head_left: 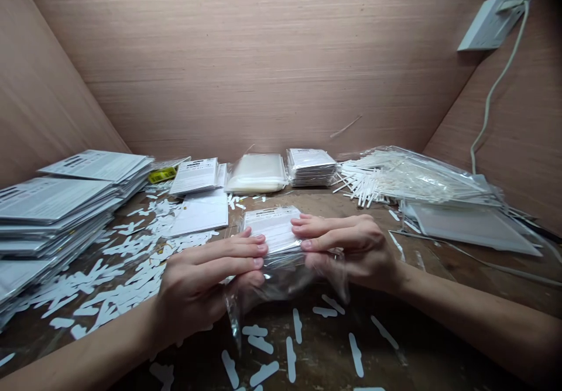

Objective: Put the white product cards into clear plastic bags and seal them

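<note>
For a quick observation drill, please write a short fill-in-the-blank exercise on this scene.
1. The left hand and right hand grip a clear plastic bag from opposite ____.
2. Tall stacks of white packets lie on the ____ side of the wooden table.
3. The small item at the back of the table is ____.
4. The white cable runs from a socket mounted on the ____.

Missing words: sides; left; yellow; wall.

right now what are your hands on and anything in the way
Left hand, right hand: fingers on clear plastic bag with white printed card. Loose white die-cut strips on worn wooden bench below.
</note>
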The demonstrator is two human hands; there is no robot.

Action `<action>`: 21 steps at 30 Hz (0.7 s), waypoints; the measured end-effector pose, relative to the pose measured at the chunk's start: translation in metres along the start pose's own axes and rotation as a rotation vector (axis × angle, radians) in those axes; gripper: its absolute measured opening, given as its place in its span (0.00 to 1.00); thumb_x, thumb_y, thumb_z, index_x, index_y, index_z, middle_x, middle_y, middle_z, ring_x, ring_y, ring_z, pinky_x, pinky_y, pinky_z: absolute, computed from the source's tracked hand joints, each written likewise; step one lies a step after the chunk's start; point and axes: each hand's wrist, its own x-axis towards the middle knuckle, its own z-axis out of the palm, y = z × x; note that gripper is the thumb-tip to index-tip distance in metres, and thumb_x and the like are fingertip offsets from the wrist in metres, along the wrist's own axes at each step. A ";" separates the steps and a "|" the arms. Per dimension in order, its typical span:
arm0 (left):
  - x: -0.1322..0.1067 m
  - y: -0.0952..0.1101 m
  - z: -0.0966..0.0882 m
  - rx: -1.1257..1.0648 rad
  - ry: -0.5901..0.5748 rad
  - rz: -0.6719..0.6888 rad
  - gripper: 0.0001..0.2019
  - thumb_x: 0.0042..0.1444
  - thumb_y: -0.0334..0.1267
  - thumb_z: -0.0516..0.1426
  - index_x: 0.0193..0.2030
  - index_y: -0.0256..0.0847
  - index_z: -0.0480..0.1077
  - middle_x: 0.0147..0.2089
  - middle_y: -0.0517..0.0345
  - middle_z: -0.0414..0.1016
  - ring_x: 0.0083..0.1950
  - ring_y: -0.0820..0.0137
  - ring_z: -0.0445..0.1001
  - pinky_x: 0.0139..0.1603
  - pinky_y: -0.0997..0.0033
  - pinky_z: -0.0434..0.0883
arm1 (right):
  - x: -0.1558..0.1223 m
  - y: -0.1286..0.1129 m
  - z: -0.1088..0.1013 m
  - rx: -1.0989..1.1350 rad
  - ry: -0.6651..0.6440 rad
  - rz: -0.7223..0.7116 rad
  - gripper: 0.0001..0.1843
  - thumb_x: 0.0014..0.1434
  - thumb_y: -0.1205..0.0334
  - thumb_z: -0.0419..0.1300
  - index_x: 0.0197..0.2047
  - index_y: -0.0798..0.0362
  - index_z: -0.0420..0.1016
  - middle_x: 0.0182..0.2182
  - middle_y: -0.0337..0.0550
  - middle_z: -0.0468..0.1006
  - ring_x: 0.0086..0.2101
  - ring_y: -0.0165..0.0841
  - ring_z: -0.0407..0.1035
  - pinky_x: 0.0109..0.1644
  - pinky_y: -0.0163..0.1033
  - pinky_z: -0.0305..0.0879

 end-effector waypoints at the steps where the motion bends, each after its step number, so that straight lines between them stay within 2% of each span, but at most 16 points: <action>1: -0.001 0.001 0.001 -0.013 0.000 -0.028 0.16 0.58 0.20 0.63 0.50 0.38 0.80 0.51 0.50 0.85 0.53 0.59 0.84 0.63 0.53 0.80 | -0.001 -0.001 0.000 0.007 0.009 0.039 0.08 0.60 0.69 0.70 0.43 0.50 0.88 0.46 0.48 0.86 0.47 0.43 0.83 0.62 0.53 0.77; 4: 0.001 0.007 0.004 -0.055 0.018 -0.145 0.15 0.60 0.20 0.60 0.47 0.42 0.81 0.48 0.56 0.86 0.49 0.63 0.86 0.60 0.59 0.81 | -0.002 -0.004 0.002 0.002 0.056 0.175 0.08 0.63 0.67 0.67 0.37 0.47 0.88 0.43 0.44 0.87 0.42 0.41 0.84 0.60 0.53 0.78; 7: 0.007 0.012 0.006 -0.028 0.080 -0.293 0.10 0.61 0.25 0.61 0.39 0.43 0.83 0.43 0.57 0.87 0.43 0.67 0.87 0.49 0.70 0.84 | -0.002 -0.006 0.002 -0.034 0.106 0.282 0.05 0.62 0.63 0.69 0.35 0.47 0.89 0.42 0.45 0.87 0.42 0.41 0.84 0.56 0.50 0.80; 9: 0.010 0.013 0.007 -0.004 0.085 -0.395 0.08 0.62 0.29 0.62 0.35 0.43 0.83 0.41 0.56 0.87 0.40 0.67 0.86 0.43 0.74 0.83 | -0.003 -0.006 0.002 -0.057 0.111 0.345 0.06 0.61 0.61 0.69 0.33 0.47 0.88 0.42 0.46 0.87 0.43 0.42 0.84 0.52 0.48 0.82; 11: 0.011 0.012 0.008 -0.013 0.063 -0.475 0.08 0.62 0.32 0.62 0.33 0.43 0.83 0.42 0.54 0.87 0.41 0.66 0.86 0.44 0.72 0.83 | -0.004 -0.006 0.001 -0.088 0.099 0.394 0.07 0.60 0.60 0.69 0.31 0.48 0.88 0.43 0.47 0.87 0.44 0.43 0.84 0.49 0.46 0.83; 13: 0.010 0.010 0.008 -0.043 0.034 -0.542 0.10 0.62 0.34 0.62 0.30 0.43 0.83 0.44 0.53 0.87 0.44 0.64 0.86 0.47 0.68 0.83 | -0.004 -0.005 0.000 -0.119 0.096 0.423 0.04 0.57 0.61 0.70 0.33 0.48 0.89 0.45 0.47 0.87 0.44 0.44 0.84 0.49 0.46 0.82; 17: 0.004 0.006 0.009 -0.088 -0.045 -0.649 0.13 0.62 0.37 0.62 0.26 0.45 0.82 0.46 0.53 0.86 0.48 0.61 0.85 0.49 0.64 0.83 | -0.004 -0.003 -0.003 -0.140 0.079 0.490 0.06 0.53 0.64 0.71 0.36 0.48 0.89 0.41 0.45 0.88 0.40 0.41 0.84 0.45 0.43 0.81; 19: 0.002 0.004 0.010 -0.105 -0.053 -0.677 0.13 0.62 0.38 0.62 0.26 0.45 0.82 0.47 0.52 0.86 0.48 0.60 0.85 0.50 0.63 0.83 | -0.003 0.000 -0.005 -0.121 0.071 0.557 0.03 0.55 0.61 0.71 0.32 0.49 0.88 0.40 0.46 0.88 0.39 0.40 0.84 0.42 0.40 0.80; 21: 0.001 0.001 0.010 -0.142 -0.051 -0.696 0.15 0.65 0.40 0.60 0.26 0.45 0.83 0.46 0.52 0.86 0.48 0.61 0.85 0.49 0.63 0.83 | -0.002 0.004 -0.008 -0.094 0.076 0.625 0.07 0.57 0.57 0.71 0.30 0.50 0.88 0.40 0.47 0.88 0.39 0.40 0.83 0.39 0.39 0.78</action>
